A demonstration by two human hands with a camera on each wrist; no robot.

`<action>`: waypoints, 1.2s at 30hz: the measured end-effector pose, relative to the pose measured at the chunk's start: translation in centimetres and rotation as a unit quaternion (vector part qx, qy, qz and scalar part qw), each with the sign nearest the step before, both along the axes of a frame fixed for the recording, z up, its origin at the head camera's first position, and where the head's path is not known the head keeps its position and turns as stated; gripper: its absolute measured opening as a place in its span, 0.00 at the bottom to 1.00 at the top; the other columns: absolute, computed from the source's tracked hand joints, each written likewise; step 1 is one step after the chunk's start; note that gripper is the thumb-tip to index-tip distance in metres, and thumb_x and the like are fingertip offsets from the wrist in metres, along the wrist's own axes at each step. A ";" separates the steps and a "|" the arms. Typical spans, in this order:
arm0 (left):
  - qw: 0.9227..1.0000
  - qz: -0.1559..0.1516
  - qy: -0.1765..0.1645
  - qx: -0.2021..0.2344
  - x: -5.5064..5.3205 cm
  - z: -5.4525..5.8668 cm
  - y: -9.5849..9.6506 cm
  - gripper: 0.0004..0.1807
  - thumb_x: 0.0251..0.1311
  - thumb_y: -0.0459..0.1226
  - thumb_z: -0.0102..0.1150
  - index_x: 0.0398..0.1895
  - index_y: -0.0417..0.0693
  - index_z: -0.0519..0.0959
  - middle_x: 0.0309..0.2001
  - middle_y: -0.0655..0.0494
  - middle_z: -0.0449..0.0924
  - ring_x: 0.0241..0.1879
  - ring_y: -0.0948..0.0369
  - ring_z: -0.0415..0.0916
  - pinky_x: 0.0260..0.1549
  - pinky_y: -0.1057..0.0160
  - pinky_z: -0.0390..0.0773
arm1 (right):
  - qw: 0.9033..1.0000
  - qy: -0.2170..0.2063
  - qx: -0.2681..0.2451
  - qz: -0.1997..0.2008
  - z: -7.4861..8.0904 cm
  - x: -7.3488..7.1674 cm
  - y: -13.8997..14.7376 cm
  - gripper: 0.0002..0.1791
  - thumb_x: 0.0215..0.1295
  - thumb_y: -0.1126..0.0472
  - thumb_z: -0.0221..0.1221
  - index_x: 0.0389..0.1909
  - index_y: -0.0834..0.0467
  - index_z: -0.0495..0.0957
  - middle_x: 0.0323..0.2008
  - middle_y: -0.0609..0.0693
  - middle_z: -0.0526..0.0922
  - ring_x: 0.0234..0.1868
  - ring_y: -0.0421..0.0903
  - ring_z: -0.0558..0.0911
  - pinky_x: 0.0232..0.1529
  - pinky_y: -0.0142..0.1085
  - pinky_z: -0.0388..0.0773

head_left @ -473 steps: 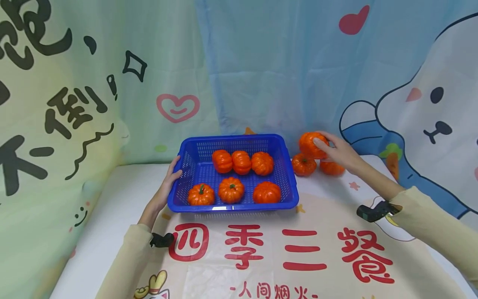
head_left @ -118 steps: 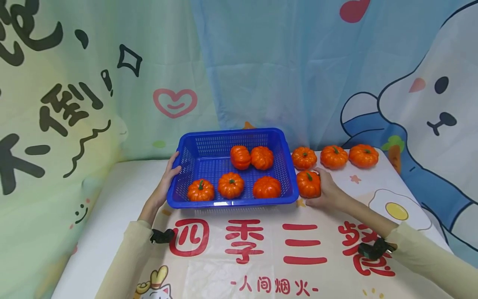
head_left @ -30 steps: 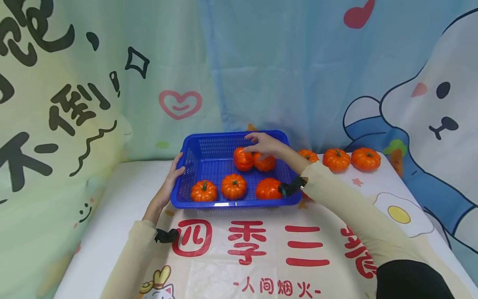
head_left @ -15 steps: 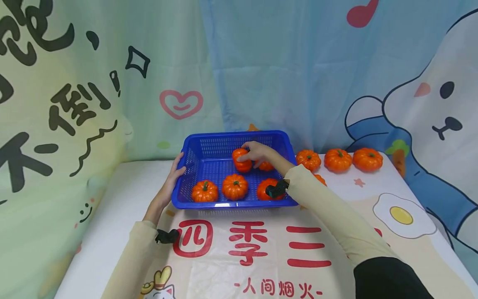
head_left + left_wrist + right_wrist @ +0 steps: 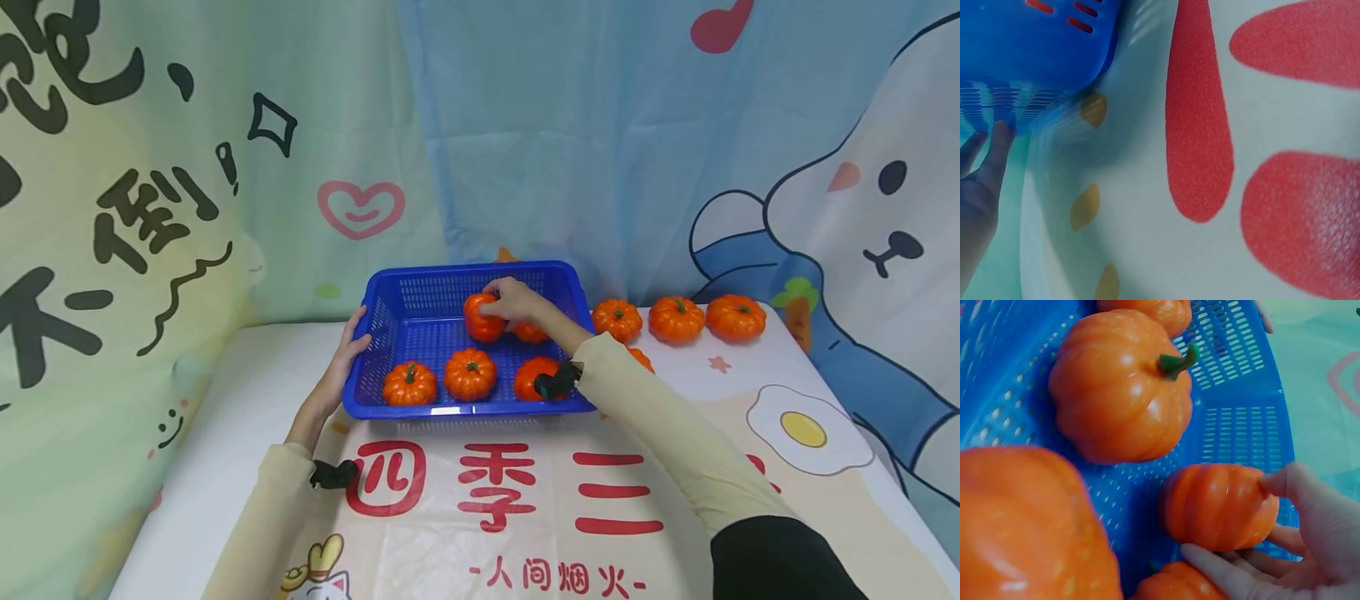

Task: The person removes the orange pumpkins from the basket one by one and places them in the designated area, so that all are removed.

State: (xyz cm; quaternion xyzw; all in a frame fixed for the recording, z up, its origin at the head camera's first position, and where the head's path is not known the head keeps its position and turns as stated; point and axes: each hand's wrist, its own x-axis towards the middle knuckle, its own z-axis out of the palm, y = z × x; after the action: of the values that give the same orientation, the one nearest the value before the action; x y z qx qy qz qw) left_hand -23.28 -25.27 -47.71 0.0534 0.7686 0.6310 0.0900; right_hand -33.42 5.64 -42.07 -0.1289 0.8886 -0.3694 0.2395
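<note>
In the head view, a blue plastic basket (image 5: 468, 411) holds several small orange pumpkins. My right hand (image 5: 517, 302) reaches into its back row and grips a pumpkin (image 5: 482, 319), tilted on its side, between thumb and fingers; the right wrist view shows this hold on the pumpkin (image 5: 1219, 506). Another pumpkin (image 5: 530, 332) sits just right of it, partly hidden by the hand. Along the front stand a left pumpkin (image 5: 410, 384), a middle pumpkin (image 5: 470, 375) and a right pumpkin (image 5: 534, 379). My left hand (image 5: 341, 362) rests against the basket's left side, fingers extended along the wall.
Right of the basket, a back row holds a near pumpkin (image 5: 617, 319), a middle pumpkin (image 5: 677, 321) and a far pumpkin (image 5: 736, 318). One more pumpkin (image 5: 641, 359) is mostly behind the right sleeve. A printed cloth (image 5: 555, 483) covers the table; a curtain (image 5: 517, 167) hangs behind.
Since the oldest frame, one pumpkin has left the basket's back row and several now stand at right. My right hand has moved into the basket and taken hold of a pumpkin. The left hand stays.
</note>
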 end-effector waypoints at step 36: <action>1.000 -0.001 0.000 0.005 0.1 0.2 0.0 0.33 0.72 0.49 0.30 0.77 0.70 0.36 0.79 0.54 0.28 0.77 0.44 0.34 0.72 0.34 0.37 | 0.973 0.136 -0.174 -0.066 5.5 11.1 14.7 0.35 0.68 0.59 0.57 0.74 0.47 0.57 0.69 0.63 0.66 0.54 0.65 0.81 0.39 0.41 0.86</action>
State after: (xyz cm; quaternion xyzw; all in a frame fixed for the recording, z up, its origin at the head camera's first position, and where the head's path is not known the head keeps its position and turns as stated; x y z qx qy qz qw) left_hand -23.19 -25.24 -47.51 0.0547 0.7656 0.6347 0.0900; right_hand -22.35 20.33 -36.56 -0.1581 0.8417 -0.5121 0.0655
